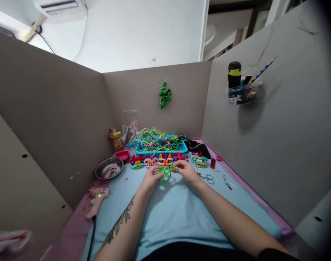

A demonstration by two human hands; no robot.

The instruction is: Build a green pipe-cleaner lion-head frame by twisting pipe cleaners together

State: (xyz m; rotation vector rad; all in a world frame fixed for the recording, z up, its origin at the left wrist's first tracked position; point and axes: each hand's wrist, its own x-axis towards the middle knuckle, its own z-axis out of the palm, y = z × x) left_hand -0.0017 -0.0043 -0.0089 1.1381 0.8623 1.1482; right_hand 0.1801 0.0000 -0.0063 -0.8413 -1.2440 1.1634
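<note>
Evidently the work stands mid-way in shaping a piece: both hands meet over the light blue table [176, 214], the left hand [150, 180] and the right hand [185, 170] each with its grip pinched together on the green pipe-cleaner ring [165, 174], which hangs between them just above the cloth; judging from this, the next move calls for a firm hold on one side while the other twists or tucks a loose end, with small, careful finger work; at twelve o'clock from the hands runs a row of finished colourful pieces [160, 160], and behind it a blue basket [161, 149] heaped with cords; small scissors [208, 178] lie at three o'clock, a metal dish [109, 168] at nine o'clock; the fingertips and the ring's exact weave are too small to make out; the forearms are cut off at the lower edge.
</note>
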